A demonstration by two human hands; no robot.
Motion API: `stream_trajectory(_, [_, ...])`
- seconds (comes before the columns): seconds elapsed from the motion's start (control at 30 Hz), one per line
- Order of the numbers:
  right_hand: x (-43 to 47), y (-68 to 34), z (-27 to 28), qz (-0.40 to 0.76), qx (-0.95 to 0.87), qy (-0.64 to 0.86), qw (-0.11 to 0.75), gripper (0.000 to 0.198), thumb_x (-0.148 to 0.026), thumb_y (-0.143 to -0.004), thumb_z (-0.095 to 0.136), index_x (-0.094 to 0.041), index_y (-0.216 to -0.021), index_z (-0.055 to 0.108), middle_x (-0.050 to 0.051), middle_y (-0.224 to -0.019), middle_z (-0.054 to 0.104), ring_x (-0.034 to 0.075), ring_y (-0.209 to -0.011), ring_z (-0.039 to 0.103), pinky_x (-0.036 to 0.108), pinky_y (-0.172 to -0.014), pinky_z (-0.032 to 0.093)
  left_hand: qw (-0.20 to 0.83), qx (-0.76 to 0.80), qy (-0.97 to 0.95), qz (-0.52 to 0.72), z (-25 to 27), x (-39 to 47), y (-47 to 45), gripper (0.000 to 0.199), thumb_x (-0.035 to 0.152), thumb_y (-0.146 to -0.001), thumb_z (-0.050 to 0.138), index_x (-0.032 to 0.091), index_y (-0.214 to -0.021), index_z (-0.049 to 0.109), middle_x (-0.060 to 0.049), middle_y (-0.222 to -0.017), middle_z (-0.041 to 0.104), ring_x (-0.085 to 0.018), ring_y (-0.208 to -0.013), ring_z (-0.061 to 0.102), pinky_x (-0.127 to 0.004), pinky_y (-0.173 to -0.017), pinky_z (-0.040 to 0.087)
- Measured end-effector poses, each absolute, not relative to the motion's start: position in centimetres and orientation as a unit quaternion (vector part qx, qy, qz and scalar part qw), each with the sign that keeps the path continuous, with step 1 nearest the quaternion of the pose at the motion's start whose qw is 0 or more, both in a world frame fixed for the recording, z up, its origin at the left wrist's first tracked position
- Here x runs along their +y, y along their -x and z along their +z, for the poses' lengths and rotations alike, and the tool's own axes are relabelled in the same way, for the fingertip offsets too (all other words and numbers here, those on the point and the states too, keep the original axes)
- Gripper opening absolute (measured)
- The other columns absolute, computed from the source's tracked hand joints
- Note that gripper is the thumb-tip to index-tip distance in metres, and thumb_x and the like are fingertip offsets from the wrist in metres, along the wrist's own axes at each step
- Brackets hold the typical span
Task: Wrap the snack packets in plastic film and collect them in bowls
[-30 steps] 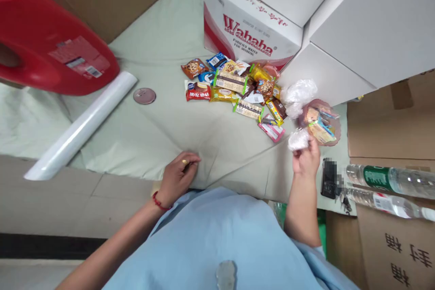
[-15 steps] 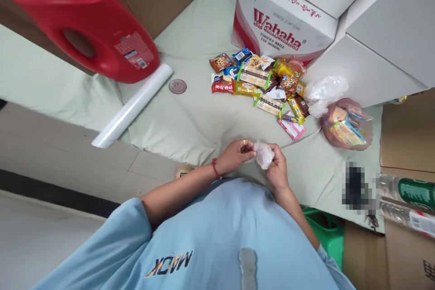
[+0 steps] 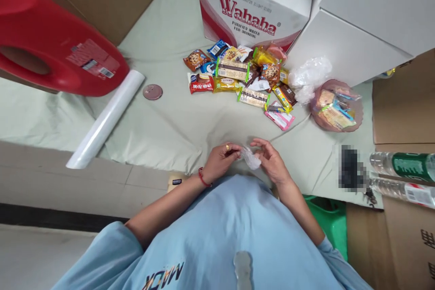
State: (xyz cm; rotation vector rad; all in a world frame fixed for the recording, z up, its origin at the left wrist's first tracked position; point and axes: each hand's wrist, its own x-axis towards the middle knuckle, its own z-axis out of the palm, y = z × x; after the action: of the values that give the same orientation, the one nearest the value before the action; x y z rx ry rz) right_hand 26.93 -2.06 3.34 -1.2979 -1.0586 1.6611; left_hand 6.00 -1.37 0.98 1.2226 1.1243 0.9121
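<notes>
My left hand [image 3: 220, 159], with a ring and a red bracelet, pinches one end of a small crumpled clear plastic bag [image 3: 250, 159] between thumb and fingertips. The bag slants down to the right, just in front of my body. At its other end my right hand [image 3: 273, 162] has its fingers apart, with the thumb side against the plastic. Beyond both hands lies a pile of wrapped snacks [image 3: 233, 70]. A pink bowl [image 3: 316, 118] with several snack packs stands to the right, beside another heap of clear plastic bags [image 3: 311, 74].
A white roll [image 3: 105, 120] lies at the left near the red jug [image 3: 91, 63]. A round brownish disc [image 3: 152, 92] is close by. The Wahaha box [image 3: 253, 13] stands behind the snacks. Two bottles [image 3: 413, 165] are at the right, above a green stool [image 3: 331, 217].
My right-hand fingers have spread away from the plastic, which is now thinner and stretched out instead of bunched. The view has shifted, so the table things appear further left.
</notes>
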Motion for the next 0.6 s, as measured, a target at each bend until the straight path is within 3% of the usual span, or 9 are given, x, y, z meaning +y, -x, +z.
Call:
stream_trajectory(0.13, [-2.4, -25.9, 3.1, 0.616, -0.479, 0.506, 0.368, 0.019, -0.042, -0.085, 0.078, -0.024, -0.088, 0.075, 0.000, -0.082, 0.063, 0.013, -0.068, 0.056, 0.026, -0.062, 0.047, 0.527, 0.500, -0.564, 0.392, 1.5, -1.1, -6.4, 0.013, 0.026, -0.090, 0.064, 0.019, -0.091, 0.075, -0.003, -0.085, 0.072, -0.015, -0.077, 0.065, -0.027, -0.070, 0.050])
stream_trajectory(0.37, [-1.5, -26.4, 2.9, 0.539, -0.490, 0.549, 0.411, 0.013, -0.039, -0.087, 0.075, -0.026, -0.090, 0.076, 0.000, -0.082, 0.065, 0.014, -0.068, 0.056, 0.026, -0.064, 0.045, 0.519, 0.514, -0.550, 0.404, 1.3, -1.3, -5.3, 0.014, 0.030, -0.090, 0.063, 0.019, -0.086, 0.071, -0.003, -0.080, 0.067, -0.014, -0.073, 0.061, -0.027, -0.068, 0.047])
stream_trajectory(0.6, [-1.3, -27.2, 3.8, 0.399, -0.616, 0.541, 0.411, 0.008, -0.030, -0.093, 0.070, -0.027, -0.096, 0.077, 0.004, -0.099, 0.069, 0.018, -0.087, 0.063, 0.030, -0.074, 0.050, 0.670, 0.471, -0.428, 0.381, 3.2, -1.1, -5.1, 0.034, 0.053, -0.090, 0.063, 0.019, -0.092, 0.061, -0.003, -0.085, 0.063, -0.016, -0.075, 0.063, -0.026, -0.060, 0.051])
